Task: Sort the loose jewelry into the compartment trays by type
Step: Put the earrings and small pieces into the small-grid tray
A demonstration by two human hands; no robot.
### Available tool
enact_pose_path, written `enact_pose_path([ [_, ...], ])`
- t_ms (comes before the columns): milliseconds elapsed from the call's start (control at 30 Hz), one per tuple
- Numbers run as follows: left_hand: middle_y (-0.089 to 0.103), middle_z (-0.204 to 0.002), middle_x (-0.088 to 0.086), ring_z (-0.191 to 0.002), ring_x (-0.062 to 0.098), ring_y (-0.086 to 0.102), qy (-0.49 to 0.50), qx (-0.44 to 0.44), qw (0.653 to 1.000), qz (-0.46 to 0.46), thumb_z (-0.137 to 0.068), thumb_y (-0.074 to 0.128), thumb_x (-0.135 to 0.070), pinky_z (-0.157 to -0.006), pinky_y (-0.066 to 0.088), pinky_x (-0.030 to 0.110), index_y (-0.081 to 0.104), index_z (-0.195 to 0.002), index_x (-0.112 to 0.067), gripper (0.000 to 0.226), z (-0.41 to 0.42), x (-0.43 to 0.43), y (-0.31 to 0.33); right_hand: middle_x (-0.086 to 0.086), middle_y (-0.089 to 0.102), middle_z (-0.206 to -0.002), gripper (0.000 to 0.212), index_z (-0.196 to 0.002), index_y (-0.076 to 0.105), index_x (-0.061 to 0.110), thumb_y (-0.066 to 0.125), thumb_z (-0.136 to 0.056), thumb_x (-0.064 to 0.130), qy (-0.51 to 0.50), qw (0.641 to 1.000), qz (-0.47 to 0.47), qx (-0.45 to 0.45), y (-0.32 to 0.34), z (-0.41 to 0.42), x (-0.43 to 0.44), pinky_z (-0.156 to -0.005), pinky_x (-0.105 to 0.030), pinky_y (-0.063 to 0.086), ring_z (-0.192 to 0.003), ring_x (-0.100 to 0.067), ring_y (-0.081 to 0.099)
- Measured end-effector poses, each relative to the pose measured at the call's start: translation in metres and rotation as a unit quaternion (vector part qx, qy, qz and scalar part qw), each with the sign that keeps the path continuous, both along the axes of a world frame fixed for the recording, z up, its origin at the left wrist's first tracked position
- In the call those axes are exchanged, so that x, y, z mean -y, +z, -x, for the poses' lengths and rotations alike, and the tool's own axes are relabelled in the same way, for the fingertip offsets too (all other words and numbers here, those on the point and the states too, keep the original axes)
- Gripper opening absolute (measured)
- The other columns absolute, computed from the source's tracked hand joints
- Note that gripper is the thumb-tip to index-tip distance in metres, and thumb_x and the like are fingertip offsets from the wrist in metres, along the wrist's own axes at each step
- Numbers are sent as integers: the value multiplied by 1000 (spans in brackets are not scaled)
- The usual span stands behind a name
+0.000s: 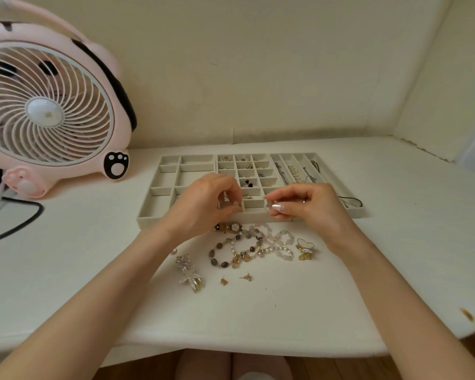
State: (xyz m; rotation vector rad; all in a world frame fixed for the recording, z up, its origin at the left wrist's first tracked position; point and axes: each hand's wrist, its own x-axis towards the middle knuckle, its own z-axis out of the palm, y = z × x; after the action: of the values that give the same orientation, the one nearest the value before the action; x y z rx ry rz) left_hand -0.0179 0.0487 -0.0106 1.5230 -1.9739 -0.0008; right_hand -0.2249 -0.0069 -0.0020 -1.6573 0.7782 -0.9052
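Note:
Grey compartment trays point(148, 218) lie side by side across the table. The middle tray's small cells hold earrings point(248, 183); the right tray's long slots hold necklaces point(294, 171). My left hand point(206, 204) hovers over the middle tray's front cells, fingers pinched together; what it holds is too small to see. My right hand point(305, 204) pinches a small gold earring point(274, 202) just above the tray's front edge. Loose beaded bracelets point(239, 250), two stud earrings point(246, 277), a starfish brooch point(190, 275) and a butterfly clip point(305, 249) lie on the table in front of the trays.
A pink desk fan point(50, 111) stands at the back left, its black cable point(19, 226) looping over the table. Walls close in behind and to the right. The table's front edge point(231, 349) is near my knees.

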Motion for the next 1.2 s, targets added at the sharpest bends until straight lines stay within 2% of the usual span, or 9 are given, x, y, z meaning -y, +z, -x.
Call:
enact_pose_path([
  [100,58,-82,-11,-76,8,47,16,41,999,25,-79,72,-24,-64,38,20,61,-84,-21,12,-4,3,-4,-14,72,-82,22,-89,72,4,63,-79,-14,-1,1000,-1,0,0,0,0,-64,-20,56,-71,-18,71],
  [200,55,-82,-14,-76,8,45,36,67,996,47,-79,72,-33,-63,33,14,64,-88,-21,16,-7,6,-6,-14,71,-81,21,-90,72,4,66,-78,-12,-2,1000,-2,2,-1,-1,0,-64,-20,56,-68,-17,70],
  [333,52,-78,-18,-70,7,46,69,6,995,72,-85,66,-24,-63,39,23,62,-88,-21,6,-13,7,-10,-15,72,-81,15,-89,72,5,67,-80,-6,-10,1000,3,-2,-2,-2,0,-65,-22,57,-69,-19,70],
  [433,51,-76,-21,-71,8,49,98,-30,992,72,-87,63,-20,-64,40,26,61,-91,-21,5,-16,8,-11,-8,73,-79,15,-87,74,12,68,-81,-1,-19,999,42,-25,-6,-5,0,-69,-23,56,-70,-18,68],
  [567,51,-77,-19,-71,11,52,119,-54,989,68,-89,60,-18,-65,43,28,61,-93,-19,4,-16,6,-12,5,70,-83,12,-83,74,22,72,-80,11,-45,987,128,-89,-7,-12,3,-68,-13,46,-67,-1,57],
  [667,53,-79,-15,-72,12,52,129,-61,988,64,-89,60,-18,-66,43,28,60,-92,-20,4,-16,6,-13,9,65,-86,12,-84,74,26,72,-81,14,-34,975,167,-144,-1,-21,4,-66,-7,39,-71,0,51],
  [800,53,-79,-15,-73,11,52,130,-63,988,61,-89,60,-18,-65,43,28,59,-91,-22,4,-15,5,-13,11,58,-87,10,-90,75,24,71,-83,19,-29,959,209,-192,5,-44,5,-71,-17,38,-72,-1,48],
  [1000,51,-76,-17,-70,9,51,133,-74,987,51,-88,60,-18,-65,41,27,58,-89,-22,4,-18,3,-12,6,58,-94,20,-105,71,26,68,-86,23,-9,929,250,-272,9,-60,6,-83,-29,45,-73,2,44],
  [1200,51,-78,-16,-74,11,53,132,-69,988,49,-89,58,-18,-67,44,28,59,-93,-20,4,-14,1,-11,14,61,-86,13,-94,74,27,69,-84,19,6,948,217,-233,9,-34,-8,-67,-13,36,-65,12,48],
])
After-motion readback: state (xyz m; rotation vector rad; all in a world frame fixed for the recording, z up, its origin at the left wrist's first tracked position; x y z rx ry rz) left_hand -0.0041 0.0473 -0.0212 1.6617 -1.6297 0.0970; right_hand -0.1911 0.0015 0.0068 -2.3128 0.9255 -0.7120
